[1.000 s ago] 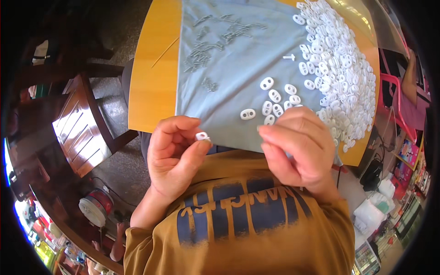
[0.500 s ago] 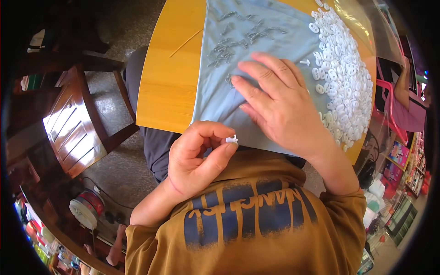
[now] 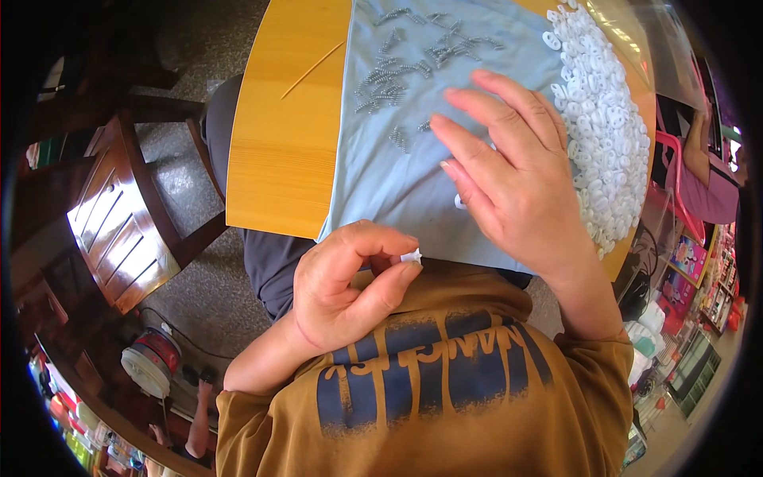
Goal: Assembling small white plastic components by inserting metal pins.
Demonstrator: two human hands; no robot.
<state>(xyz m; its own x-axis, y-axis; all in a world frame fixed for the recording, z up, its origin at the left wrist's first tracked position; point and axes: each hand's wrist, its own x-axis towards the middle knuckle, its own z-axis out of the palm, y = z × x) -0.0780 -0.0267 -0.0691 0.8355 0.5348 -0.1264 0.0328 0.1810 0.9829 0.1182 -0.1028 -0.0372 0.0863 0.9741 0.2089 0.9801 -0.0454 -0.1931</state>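
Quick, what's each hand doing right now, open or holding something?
Left hand: closed, pinching a small white piece.
Right hand: open, over the light blue cloth.

"What can't you see clearly?"
"The white piece [image 3: 412, 256] in the left hand [image 3: 350, 282]: finger and thumb cover most of it."
"And under the right hand [image 3: 520, 171]?"
"Some of the cloth [image 3: 397, 183], and part of a loose piece [image 3: 459, 202]."
"Does that hand touch the nearest spring [image 3: 424, 126]?"
"Can't tell; it's too small. The view's upper edge also cuts off the table [image 3: 290, 151] and the pile [image 3: 600, 119]."
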